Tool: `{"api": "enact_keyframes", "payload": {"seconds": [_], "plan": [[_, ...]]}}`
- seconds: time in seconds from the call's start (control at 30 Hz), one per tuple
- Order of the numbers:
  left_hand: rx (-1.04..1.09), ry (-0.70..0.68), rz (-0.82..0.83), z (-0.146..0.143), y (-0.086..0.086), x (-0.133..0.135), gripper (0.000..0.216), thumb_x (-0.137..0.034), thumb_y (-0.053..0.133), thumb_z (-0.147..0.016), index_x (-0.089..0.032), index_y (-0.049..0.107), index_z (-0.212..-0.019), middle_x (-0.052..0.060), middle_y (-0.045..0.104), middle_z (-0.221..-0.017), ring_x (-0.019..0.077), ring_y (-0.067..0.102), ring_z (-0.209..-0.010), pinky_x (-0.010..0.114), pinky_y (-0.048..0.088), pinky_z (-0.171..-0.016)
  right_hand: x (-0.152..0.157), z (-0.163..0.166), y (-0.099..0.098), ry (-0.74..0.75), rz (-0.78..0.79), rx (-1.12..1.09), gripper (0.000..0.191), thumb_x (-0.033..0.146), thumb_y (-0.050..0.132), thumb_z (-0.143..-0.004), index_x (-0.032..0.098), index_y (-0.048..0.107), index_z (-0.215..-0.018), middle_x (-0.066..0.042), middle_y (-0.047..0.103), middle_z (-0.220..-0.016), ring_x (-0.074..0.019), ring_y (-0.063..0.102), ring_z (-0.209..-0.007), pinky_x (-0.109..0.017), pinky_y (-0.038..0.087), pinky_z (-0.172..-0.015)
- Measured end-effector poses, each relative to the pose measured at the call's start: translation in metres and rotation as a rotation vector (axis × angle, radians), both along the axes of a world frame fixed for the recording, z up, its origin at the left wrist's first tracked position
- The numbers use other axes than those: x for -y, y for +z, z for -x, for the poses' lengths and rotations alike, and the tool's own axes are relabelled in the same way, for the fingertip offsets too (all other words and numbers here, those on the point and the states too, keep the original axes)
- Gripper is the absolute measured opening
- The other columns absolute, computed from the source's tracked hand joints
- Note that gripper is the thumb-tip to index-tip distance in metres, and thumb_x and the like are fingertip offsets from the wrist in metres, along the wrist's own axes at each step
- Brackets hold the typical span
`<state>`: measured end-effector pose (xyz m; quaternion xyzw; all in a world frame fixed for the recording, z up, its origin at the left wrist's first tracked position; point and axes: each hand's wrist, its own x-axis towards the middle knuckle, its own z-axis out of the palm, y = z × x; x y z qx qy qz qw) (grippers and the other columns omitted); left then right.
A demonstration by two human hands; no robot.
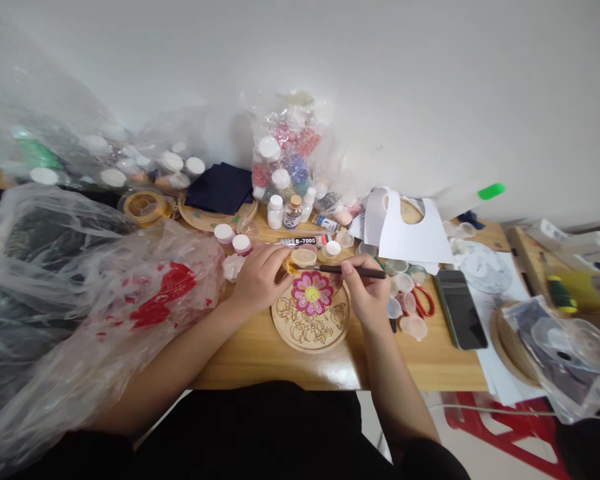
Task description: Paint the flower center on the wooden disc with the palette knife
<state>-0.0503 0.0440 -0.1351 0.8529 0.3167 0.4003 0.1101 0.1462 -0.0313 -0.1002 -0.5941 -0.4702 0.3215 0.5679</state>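
My left hand (261, 281) is closed on a small plastic pot (304, 257) with something yellow in it, tilted above a round wooden plaque (311, 345). Between the fingers of my right hand (369, 295) is a slim dark-handled tool (363, 272), held almost level. Its metal end points into or against the pot's mouth; whether it is a brush or a small spatula I cannot tell. The plaque lies flat and bears a pink flower (312, 293) with a yellow centre, above gold wire scrolls (307, 327).
Behind my hands lie a B-7000 glue tube (306, 241) and small bottles (293, 212). Rightward are red-handled scissors (424, 301), loose pot lids (413, 327) and a phone (461, 309). Crumpled plastic bags (130, 280) cover the left side. Bagged beads (285, 157) stand against the wall.
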Motion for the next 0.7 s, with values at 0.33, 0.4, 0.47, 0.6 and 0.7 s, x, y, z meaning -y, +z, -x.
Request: {"api": "enact_keyframes", "payload": {"seconds": [0.33, 0.4, 0.47, 0.6, 0.7], "plan": [[-0.011, -0.016, 0.049, 0.001, -0.002, 0.0, 0.031, -0.016, 0.065, -0.087, -0.017, 0.061, -0.118, 0.012, 0.074, -0.108, 0.0278, 0.07, -0.101, 0.046, 0.059, -0.089, -0.005, 0.003, 0.003, -0.027, 0.024, -0.089, 0.039, 0.061, 0.069, -0.082, 0.024, 0.062, -0.072, 0.002, 0.067, -0.056, -0.0149, 0.061, -0.049, -0.03, 0.051, -0.047], [-0.007, -0.01, 0.029, 0.001, -0.002, 0.0, 0.031, -0.016, 0.065, -0.087, -0.018, 0.061, -0.117, 0.011, 0.074, -0.107, 0.0274, 0.07, -0.1, 0.045, 0.059, -0.087, -0.006, 0.004, 0.003, -0.023, 0.037, -0.116, 0.039, 0.062, 0.07, -0.081, 0.025, 0.061, -0.071, 0.002, 0.067, -0.055, -0.0153, 0.062, -0.048, -0.03, 0.052, -0.047], [0.004, -0.009, 0.007, 0.0, -0.001, 0.0, 0.03, -0.016, 0.066, -0.087, -0.017, 0.061, -0.117, 0.012, 0.074, -0.106, 0.0274, 0.07, -0.099, 0.044, 0.059, -0.086, -0.007, 0.004, 0.003, -0.021, 0.046, -0.145, 0.04, 0.062, 0.071, -0.08, 0.025, 0.061, -0.071, 0.003, 0.065, -0.053, -0.0156, 0.062, -0.047, -0.03, 0.052, -0.046], [0.006, -0.01, -0.017, 0.0, -0.001, 0.0, 0.029, -0.015, 0.066, -0.087, -0.016, 0.061, -0.116, 0.012, 0.074, -0.105, 0.0273, 0.07, -0.098, 0.044, 0.06, -0.085, -0.01, 0.002, 0.0, -0.039, 0.06, -0.229, 0.039, 0.062, 0.072, -0.079, 0.026, 0.059, -0.071, 0.003, 0.063, -0.052, -0.0154, 0.058, -0.045, -0.032, 0.051, -0.044], [-0.01, 0.009, 0.0, 0.0, -0.002, 0.001, 0.029, -0.016, 0.065, -0.087, -0.016, 0.061, -0.115, 0.012, 0.074, -0.105, 0.0271, 0.071, -0.098, 0.043, 0.06, -0.085, -0.011, 0.0, -0.002, -0.058, 0.066, -0.271, 0.04, 0.063, 0.071, -0.08, 0.026, 0.058, -0.071, 0.002, 0.065, -0.055, -0.0152, 0.058, -0.045, -0.032, 0.05, -0.045]]}}
